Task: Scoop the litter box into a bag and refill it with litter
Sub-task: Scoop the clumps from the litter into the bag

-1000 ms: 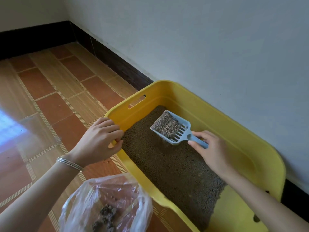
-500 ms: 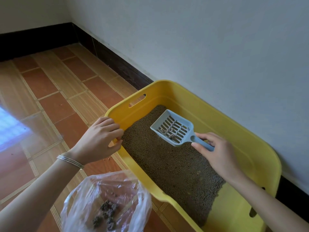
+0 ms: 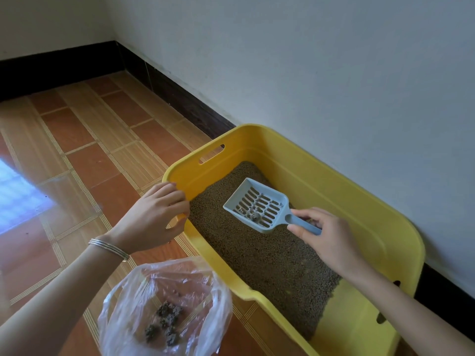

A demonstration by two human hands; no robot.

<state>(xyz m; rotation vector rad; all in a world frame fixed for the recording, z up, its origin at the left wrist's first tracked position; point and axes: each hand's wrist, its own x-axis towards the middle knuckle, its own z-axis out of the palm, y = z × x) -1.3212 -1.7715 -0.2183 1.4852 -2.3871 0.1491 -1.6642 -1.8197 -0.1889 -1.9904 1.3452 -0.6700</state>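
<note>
From the head view, the one blue scoop (image 3: 257, 205) is held just above the litter (image 3: 270, 258) at the far end of the one yellow litter box (image 3: 372, 222), and it looks different from a second ago: then its tray was heaped with loose grains, half a second ago most had already dropped through the slots, and now only one small clump (image 3: 254, 216) and a few crumbs sit near the handle end. I take that to mean the sifting of this scoopful is done and what remains is waste ready to go to the bag. The right hand (image 3: 327, 240) has its thumb and fingers curled round the scoop's handle, clamped on it. The left hand (image 3: 151, 217) has kept its place on the near-left rim of the box, fingers bent over the edge and thumb outside, steadying it; a silver bangle (image 3: 109, 249) circles that wrist. The one clear plastic bag (image 3: 164, 309) stands open on the tiled floor (image 3: 90, 150) just beside the box's near side, with about four dark clumps lying in its bottom. The litter covers most of the box floor, leaving bare yellow at the nearest end, so refilling has, by my reading, not begun. No litter supply is in sight.
</note>
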